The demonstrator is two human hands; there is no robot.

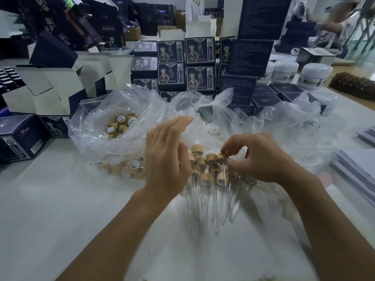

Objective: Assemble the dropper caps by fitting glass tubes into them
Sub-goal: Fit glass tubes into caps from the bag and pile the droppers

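— Both hands hover over the pile of finished droppers on the white table, right?

— Yes. Those caps lie in rows between the 2 hands, with glass tubes pointing toward the person.

— What is the right hand doing?

— Its thumb and forefinger pinch 1 wooden cap at the right end of the far row. The other fingers are curled above it, wrist bent inward.

— And the left hand?

— It stands on edge, back toward the camera, fingers relaxed and slightly bent. They hide its palm side, so I cannot tell whether it holds anything.

— Where are the loose caps?

— In a clear plastic bag just left of that hand. A second bag with white rubber bulbs sits behind the hands.
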